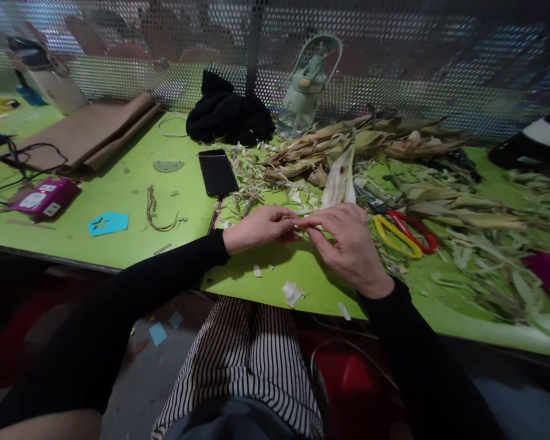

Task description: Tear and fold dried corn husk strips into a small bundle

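My left hand (263, 227) and my right hand (346, 244) meet over the table's front part, fingertips pinched together. Whatever lies between them is too small to make out; it looks thin and pale. Right behind my right hand a wide, pale corn husk (337, 180) points up and away; I cannot tell if the hand touches it. To the right of that hand lie scissors (406, 234) with one yellow and one red handle, blades partly hidden among husk strips. A dark phone (217, 172) rests beyond my left hand, beside shredded husk (252, 186).
Dried husks (394, 143) cover the table's right side. At the back stand a green bottle (302, 91) and a black cloth (229, 113), before a perforated metal screen. Leftward lie brown paper (87, 131), a blue star-cut card (109, 224), a purple box (46, 198) and a protractor (168, 165).
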Available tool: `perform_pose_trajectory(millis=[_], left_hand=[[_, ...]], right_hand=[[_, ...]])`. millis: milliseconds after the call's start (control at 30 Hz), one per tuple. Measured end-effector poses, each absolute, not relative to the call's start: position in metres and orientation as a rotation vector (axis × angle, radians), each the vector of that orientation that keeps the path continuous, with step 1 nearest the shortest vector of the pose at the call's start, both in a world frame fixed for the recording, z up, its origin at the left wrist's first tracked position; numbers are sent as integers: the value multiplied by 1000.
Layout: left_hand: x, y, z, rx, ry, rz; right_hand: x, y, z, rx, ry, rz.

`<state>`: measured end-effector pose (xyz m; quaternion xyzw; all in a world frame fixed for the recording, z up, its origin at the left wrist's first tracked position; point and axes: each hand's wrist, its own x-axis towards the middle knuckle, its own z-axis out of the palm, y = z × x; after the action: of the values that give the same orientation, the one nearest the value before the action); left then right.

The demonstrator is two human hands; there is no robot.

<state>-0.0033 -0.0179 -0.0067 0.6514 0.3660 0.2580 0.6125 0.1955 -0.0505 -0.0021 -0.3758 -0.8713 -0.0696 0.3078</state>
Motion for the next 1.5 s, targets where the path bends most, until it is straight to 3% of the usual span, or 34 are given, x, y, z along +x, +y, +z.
perform_pose_trajectory(millis=[400, 867, 1500], left_hand=[[-5, -21, -4, 1556, 793, 596], [-3, -22, -8, 1292, 725, 595], [-6, -24, -2, 1400, 714, 556]], right_hand=[[193, -50, -7, -944, -2282, -396], [195, -51, -4, -983, -2289, -409], [201, -49, 2, -1029, -2345, 15]])
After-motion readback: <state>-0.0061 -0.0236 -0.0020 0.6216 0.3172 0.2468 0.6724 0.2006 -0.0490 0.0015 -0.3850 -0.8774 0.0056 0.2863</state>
